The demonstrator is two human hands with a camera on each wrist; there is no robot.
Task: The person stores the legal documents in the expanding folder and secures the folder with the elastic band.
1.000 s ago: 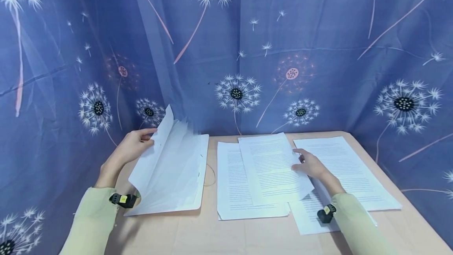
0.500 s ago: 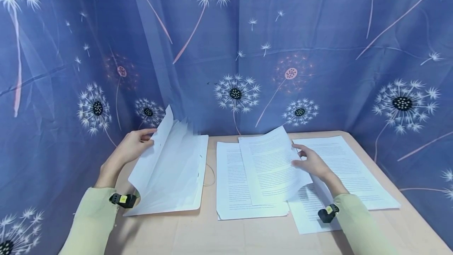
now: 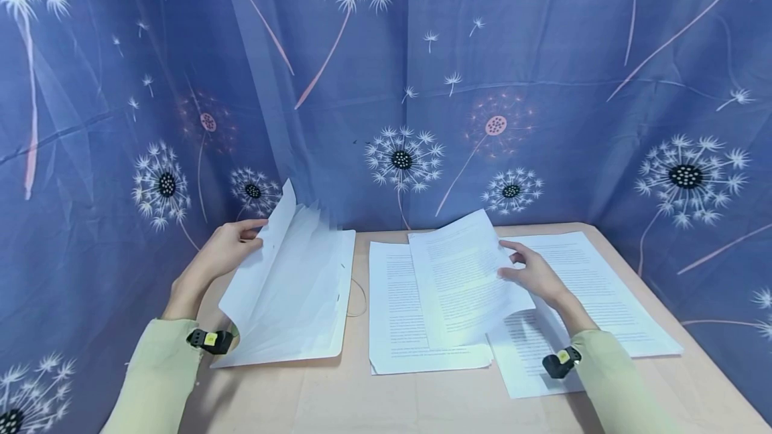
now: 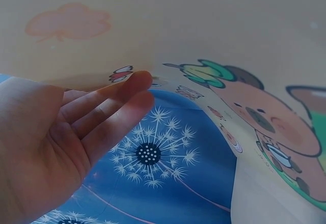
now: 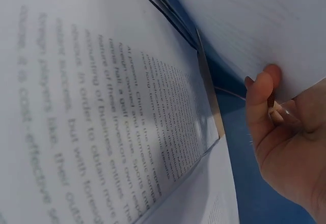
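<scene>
Nearby, printed stacks (image 3: 579,286) around right hand (image 3: 531,273) pinching a sheet (image 3: 461,280); left hand (image 3: 226,250), seemingly loose-fingered, against folder flap (image 3: 271,246).

Right hand (image 5: 288,147) sits at the right edge of the view, thumb and fingers pinching the edge of a printed sheet (image 5: 254,25) that runs across the upper right. Thumb lies on the sheet's near face; fingertips are partly hidden behind it. A second printed page (image 5: 102,107) fills the left, its text blurred close to the lens and sharper toward the middle. More paper edges (image 5: 173,18) show between the two. Blue cloth (image 5: 244,183) lies behind.
</scene>
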